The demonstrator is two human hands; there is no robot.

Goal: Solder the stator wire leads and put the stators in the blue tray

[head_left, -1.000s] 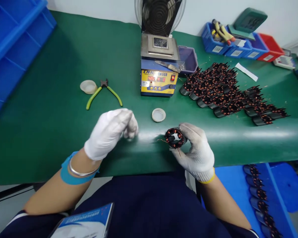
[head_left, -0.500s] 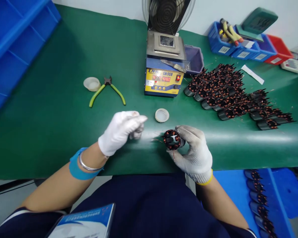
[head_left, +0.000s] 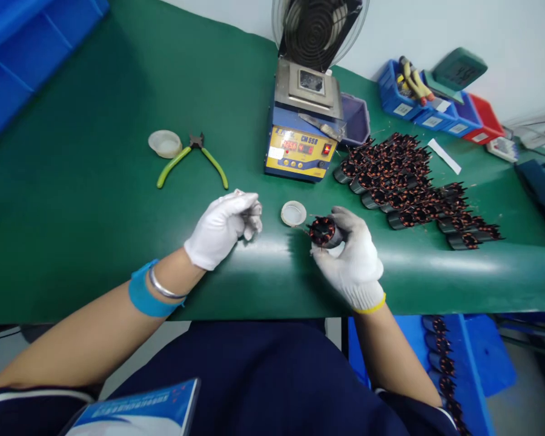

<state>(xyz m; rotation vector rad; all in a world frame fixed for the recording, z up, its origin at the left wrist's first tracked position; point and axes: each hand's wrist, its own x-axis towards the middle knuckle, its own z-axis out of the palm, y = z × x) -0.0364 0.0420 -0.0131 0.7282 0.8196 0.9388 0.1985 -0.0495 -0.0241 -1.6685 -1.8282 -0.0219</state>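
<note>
From the head camera, looking down over a green desk (head_left: 95, 206): two gloved hands reach in from the near edge. The right hand (head_left: 350, 261), in a white knit glove with a yellow cuff, has its grip closed around a black ring wound with copper wire (head_left: 326, 232), thumb below and fingers above. The ring is raised over the desk, its wired end turned toward the left hand (head_left: 224, 230). That hand's grip is loosely curled, thumb close to the fingers; whether it pinches anything I cannot tell. A blue band (head_left: 146, 295) and a silver bangle (head_left: 160, 286) circle the left wrist.

Between the hands, slightly farther back, sits a small white cup (head_left: 293, 214). Beyond the left hand lie green-handled cutters (head_left: 196, 141), legs spread, beside a second cup (head_left: 165, 145). Behind the first cup stands a blue-and-yellow machine (head_left: 298, 151) with red digits. To its right, many similar wired rings (head_left: 397, 178) stand crowded together, a white strip (head_left: 444, 155) just beyond them.
</note>
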